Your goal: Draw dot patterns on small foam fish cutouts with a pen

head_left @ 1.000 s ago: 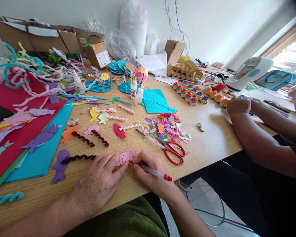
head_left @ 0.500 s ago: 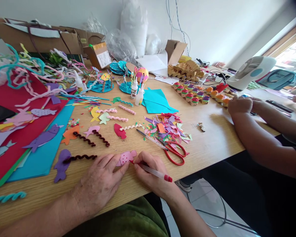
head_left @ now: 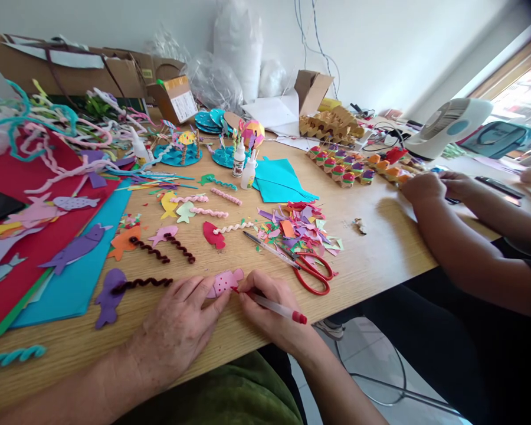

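Note:
A small pink fish cutout (head_left: 223, 282) with red dots lies near the table's front edge. My left hand (head_left: 181, 321) holds it down at its left end with thumb and fingers, hiding part of it. In my right hand (head_left: 268, 307) is a red pen (head_left: 283, 309), gripped between thumb and fingers, its tip at the cutout's right lower edge. A purple fish (head_left: 110, 298) with a dark brown twisted pipe cleaner (head_left: 148, 283) lies to the left of my left hand. Red-handled scissors (head_left: 314, 274) and another pen (head_left: 269, 248) rest beyond my right hand.
Paper scraps (head_left: 298, 227) are heaped behind the scissors. Several fish cutouts with pipe cleaners, such as a red fish (head_left: 213, 235), lie mid-table. Glue bottles (head_left: 248, 174) stand behind them. At right, another person's hands (head_left: 425, 190) work near painted egg cartons (head_left: 345, 168) and a white fan (head_left: 451, 127).
The view has shifted very slightly. My hands stay in almost the same place, with the pen tip still at the pink fish cutout.

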`<act>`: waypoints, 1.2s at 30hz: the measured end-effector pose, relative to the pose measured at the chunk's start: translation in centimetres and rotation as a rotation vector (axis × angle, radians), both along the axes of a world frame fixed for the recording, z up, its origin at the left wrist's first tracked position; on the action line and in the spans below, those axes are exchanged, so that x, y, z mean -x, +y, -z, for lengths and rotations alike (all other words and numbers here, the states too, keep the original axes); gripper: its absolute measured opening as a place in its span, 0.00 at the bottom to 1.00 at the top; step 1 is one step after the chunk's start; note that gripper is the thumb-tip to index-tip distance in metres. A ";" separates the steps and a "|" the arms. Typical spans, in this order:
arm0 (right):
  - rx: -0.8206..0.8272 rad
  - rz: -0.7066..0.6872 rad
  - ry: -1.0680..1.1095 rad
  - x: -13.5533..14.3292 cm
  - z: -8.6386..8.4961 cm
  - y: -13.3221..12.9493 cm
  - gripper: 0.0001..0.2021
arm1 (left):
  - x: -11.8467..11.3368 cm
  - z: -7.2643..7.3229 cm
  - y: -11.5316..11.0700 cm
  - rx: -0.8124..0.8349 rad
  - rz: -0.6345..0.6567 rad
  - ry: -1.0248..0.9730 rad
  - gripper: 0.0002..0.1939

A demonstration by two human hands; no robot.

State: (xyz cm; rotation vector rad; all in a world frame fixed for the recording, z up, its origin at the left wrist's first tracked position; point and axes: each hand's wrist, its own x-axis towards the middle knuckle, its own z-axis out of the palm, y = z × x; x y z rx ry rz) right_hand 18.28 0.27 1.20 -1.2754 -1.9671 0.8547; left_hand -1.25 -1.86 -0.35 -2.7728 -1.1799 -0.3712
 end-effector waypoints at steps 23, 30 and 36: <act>-0.021 0.011 -0.004 0.0 0.2 0.0 0.05 | -0.1 -0.1 -0.1 -0.016 -0.005 -0.018 0.23; -0.021 0.011 -0.012 -0.1 0.1 0.0 0.05 | -0.1 -0.1 -0.1 -0.013 0.003 -0.003 0.23; -0.024 -0.012 -0.008 0.0 0.3 0.0 0.05 | -0.1 -0.2 0.0 0.001 0.007 0.010 0.24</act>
